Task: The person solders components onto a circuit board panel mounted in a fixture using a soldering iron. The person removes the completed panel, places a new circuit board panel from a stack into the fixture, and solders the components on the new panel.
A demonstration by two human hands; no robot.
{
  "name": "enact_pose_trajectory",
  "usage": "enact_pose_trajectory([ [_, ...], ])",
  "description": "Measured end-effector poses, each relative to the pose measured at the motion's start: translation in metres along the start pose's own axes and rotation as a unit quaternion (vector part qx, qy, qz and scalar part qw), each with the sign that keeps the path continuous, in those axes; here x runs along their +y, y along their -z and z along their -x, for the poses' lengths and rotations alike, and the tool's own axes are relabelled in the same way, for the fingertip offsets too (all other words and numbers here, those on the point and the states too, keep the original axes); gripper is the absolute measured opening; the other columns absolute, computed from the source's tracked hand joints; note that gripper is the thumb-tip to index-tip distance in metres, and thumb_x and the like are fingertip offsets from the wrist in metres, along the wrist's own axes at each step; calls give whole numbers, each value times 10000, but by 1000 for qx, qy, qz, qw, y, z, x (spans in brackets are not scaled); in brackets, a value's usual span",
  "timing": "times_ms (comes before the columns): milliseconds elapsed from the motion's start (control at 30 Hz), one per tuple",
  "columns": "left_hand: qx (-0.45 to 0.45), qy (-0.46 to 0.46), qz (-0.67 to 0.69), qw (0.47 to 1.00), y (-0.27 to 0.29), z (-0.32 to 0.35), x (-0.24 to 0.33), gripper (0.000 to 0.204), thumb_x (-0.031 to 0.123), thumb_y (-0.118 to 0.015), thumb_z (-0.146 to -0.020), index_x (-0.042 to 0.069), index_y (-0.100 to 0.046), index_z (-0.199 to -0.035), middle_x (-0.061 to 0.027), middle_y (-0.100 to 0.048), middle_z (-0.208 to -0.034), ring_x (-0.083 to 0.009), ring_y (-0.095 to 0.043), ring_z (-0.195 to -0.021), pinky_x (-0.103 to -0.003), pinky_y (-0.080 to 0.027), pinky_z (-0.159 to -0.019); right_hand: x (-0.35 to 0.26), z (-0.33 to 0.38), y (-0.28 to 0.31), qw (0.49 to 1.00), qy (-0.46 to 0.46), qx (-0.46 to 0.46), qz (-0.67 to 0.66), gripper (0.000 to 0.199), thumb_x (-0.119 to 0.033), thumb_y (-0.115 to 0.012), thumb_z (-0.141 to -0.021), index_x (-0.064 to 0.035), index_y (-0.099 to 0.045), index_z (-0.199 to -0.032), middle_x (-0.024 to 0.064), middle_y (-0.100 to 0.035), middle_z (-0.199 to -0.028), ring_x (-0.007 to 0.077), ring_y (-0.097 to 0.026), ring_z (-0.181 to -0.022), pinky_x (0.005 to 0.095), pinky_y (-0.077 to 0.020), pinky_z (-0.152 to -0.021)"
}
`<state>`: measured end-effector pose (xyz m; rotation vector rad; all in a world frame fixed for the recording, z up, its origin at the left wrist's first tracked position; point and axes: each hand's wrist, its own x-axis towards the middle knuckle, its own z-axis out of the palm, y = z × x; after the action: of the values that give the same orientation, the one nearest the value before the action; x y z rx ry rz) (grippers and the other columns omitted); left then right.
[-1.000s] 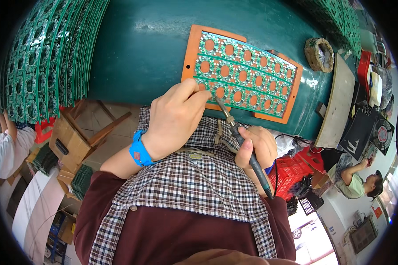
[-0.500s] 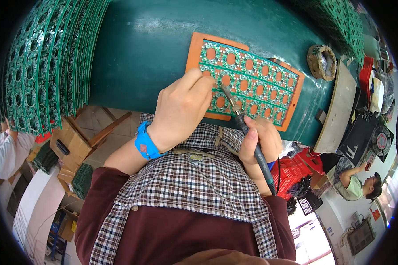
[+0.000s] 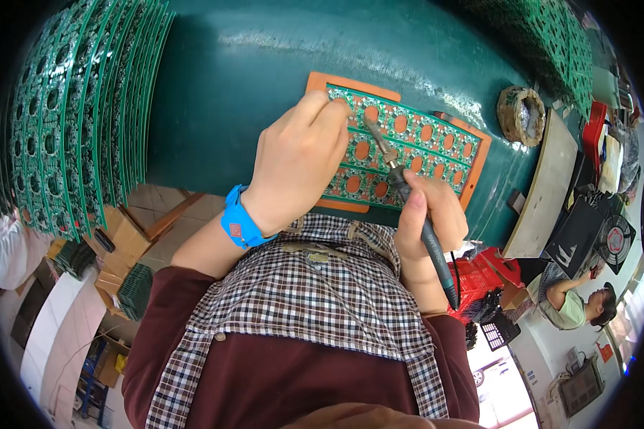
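Note:
A green circuit board panel with round cut-outs lies in an orange frame on the dark green table. My left hand, with a blue wristband, rests on the panel's near left part, fingers pinched together at its top edge; what they pinch is too small to tell. My right hand grips a soldering iron like a pen. Its tip touches the board just right of my left fingertips.
A long stack of green circuit boards stands on edge along the left. A solder-tip cleaner pot sits right of the panel, beside a beige slab. Another person sits at lower right. Cardboard boxes lie on the floor.
The panel and both hands now sit lower and further right in view as my head shifted. The iron tip moved up along the board toward my left fingertips.

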<state>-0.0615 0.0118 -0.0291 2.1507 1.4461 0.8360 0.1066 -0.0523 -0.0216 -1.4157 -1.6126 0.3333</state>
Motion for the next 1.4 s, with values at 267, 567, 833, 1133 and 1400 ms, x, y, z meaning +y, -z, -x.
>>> enact_pose_trajectory([
  [267, -7, -4, 3, 1000, 9, -3, 1, 108, 38, -641, -771, 45, -589, -866, -64, -529, -823, -231, -599, -669, -337, -511, -563, -3, -3, 4, 1000, 21, 0, 16, 97, -47, -619, -766, 24, -660, -817, 120, -644, -669, 209, -606, -536, 277, -476, -493],
  [567, -25, 29, 36, 999, 6, -6, -5, 95, 25, -620, -769, 35, -573, -850, -81, -524, -848, -250, -602, -658, -346, -510, -572, -6, -12, -10, 999, 40, -22, 17, 90, -36, -648, -744, 21, -659, -813, 97, -644, -666, 191, -593, -517, 270, -459, -466],
  [833, -18, 38, 82, 996, 17, 7, 1, 118, -17, -617, -762, 21, -570, -863, -92, -509, -839, -258, -589, -633, -352, -494, -559, -7, 5, 8, 998, 62, -19, -7, 105, -48, -592, -750, 28, -652, -791, 90, -602, -611, 199, -568, -481, 280, -440, -440],
  [1133, -52, 40, 105, 992, 11, 20, 3, 113, -31, -608, -771, 17, -570, -866, -89, -504, -829, -247, -591, -661, -343, -488, -575, -7, 16, 1, 998, 58, -26, -7, 105, -52, -579, -762, 30, -640, -785, 89, -597, -606, 191, -558, -463, 276, -422, -420],
  [1400, -59, 53, 126, 989, 19, 37, 10, 117, -36, -601, -782, 11, -565, -883, -88, -514, -847, -245, -580, -635, -342, -478, -553, -6, 35, 18, 996, 77, -29, -18, 112, -57, -562, -749, 29, -630, -773, 89, -594, -617, 204, -564, -489, 300, -433, -452],
])
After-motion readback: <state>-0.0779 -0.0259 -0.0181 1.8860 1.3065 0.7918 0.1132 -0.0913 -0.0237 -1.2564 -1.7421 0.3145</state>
